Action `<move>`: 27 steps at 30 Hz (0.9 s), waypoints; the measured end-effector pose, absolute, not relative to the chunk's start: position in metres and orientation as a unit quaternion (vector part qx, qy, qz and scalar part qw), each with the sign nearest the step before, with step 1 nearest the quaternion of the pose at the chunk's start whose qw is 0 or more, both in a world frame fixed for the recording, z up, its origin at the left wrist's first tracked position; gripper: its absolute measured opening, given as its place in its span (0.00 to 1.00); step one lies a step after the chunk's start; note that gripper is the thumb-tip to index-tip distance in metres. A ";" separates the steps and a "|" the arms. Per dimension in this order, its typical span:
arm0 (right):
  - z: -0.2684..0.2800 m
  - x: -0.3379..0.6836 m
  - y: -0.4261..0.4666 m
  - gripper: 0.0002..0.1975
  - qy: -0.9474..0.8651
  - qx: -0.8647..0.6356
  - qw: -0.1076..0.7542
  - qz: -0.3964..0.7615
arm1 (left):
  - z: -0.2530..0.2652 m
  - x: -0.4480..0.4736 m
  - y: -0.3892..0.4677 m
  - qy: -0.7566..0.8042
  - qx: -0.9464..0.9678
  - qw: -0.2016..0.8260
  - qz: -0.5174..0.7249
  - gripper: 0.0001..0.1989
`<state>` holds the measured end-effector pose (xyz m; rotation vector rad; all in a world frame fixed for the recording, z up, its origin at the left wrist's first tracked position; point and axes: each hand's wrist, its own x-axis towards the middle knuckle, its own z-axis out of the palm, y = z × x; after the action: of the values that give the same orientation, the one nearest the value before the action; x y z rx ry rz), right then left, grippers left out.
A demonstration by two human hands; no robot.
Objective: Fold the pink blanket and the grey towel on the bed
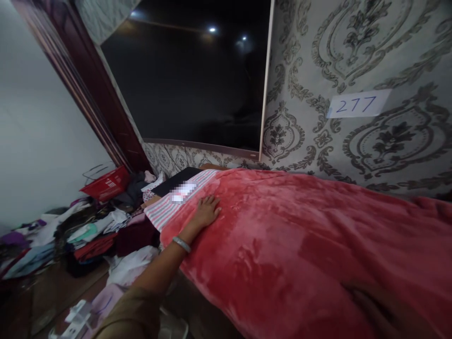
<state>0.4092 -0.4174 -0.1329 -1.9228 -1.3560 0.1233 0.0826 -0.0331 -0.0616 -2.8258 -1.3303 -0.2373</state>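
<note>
A red plush blanket [261, 245] lies spread over a raised surface below the wall. At its left end runs a pink, white and grey striped edge [164, 212]. My left hand [207, 212] rests flat on the blanket beside that stripe, fingers stretched out and holding nothing; a silver bangle is on the wrist. Low on the right, my right hand [377, 306] touches the blanket. It is dark and blurred, but its fingers look extended and apart. A pale label, blurred out, sits on the striped edge.
A large dark TV screen [197, 75] hangs above the blanket. Piles of folded clothes [95, 235] cover the floor at left, with a red shopping basket or bag [108, 183] behind. A white plastic bag [132, 266] lies near my left arm. Paper marked 277 [360, 103] is on the wall.
</note>
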 end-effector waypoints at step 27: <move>-0.128 0.408 -0.411 0.28 -0.512 -0.758 0.400 0.056 | -0.036 0.056 0.011 -0.637 -0.735 0.022 -0.232 0.18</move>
<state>0.4083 -0.4107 -0.1279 -1.9176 -1.2943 0.1427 0.0556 0.0109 -0.0363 -2.2785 -1.9731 -0.7181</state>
